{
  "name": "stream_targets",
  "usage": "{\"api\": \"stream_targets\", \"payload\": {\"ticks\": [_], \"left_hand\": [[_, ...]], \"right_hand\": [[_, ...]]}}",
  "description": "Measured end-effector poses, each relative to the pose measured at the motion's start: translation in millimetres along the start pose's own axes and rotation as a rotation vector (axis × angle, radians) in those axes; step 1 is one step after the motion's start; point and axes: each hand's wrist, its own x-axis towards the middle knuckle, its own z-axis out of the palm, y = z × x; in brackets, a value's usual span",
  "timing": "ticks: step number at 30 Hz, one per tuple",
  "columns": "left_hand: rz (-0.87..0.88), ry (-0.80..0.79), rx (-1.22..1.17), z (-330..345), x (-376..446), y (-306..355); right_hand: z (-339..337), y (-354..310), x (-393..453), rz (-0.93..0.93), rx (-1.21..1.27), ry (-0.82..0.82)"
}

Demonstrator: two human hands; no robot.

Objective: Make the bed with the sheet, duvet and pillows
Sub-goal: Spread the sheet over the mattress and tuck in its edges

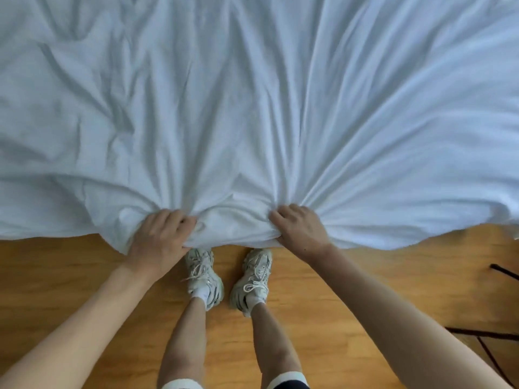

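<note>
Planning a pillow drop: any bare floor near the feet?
Bare wood floor runs left of the shoes, below the sheet edge. Right side is tighter: dark cords cross it. Both hands, left hand and right hand, grip the hem.

Sheet point(252, 94) — plain white w/ blue-grey shadow in creases, no pattern. Floor point(70, 276) — honey-orange wood grain. Sneakers point(203, 273): off-white/grey, pale laces; socks white. Cords point(502, 269) at right: dark brown-black.
</note>
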Motion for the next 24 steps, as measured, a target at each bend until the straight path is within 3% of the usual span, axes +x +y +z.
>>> {"api": "stream_targets", "payload": {"ticks": [4,6,11,15,19,24], "left_hand": [[0.08,-0.627,0.018,12.4,-22.1,-1.0],[0.065,-0.729,-0.026,8.5,-33.3,1.7],[-0.108,-0.332,-0.139,-9.1,-40.0,-19.8],[-0.294,-0.138,-0.076,-31.0,-40.3,-70.7],[-0.388,-0.063,0.032,-43.7,-52.5,-139.0],[-0.668,-0.002,0.058,-59.7,-90.8,-241.2]], "right_hand": [[34.7,-33.0,-21.4,-0.195,-0.157,-0.358],[36.9,-47.0,-23.0,-0.205,-0.084,-0.379],[22.1,-71.5,7.0,-0.094,0.009,-0.099],[24.0,-104.0,49.8,-0.095,0.052,-0.012],[29.7,-159.0,103.3,-0.018,0.117,0.105],[46.3,-245.9,177.6,-0.06,0.181,0.316]]}}
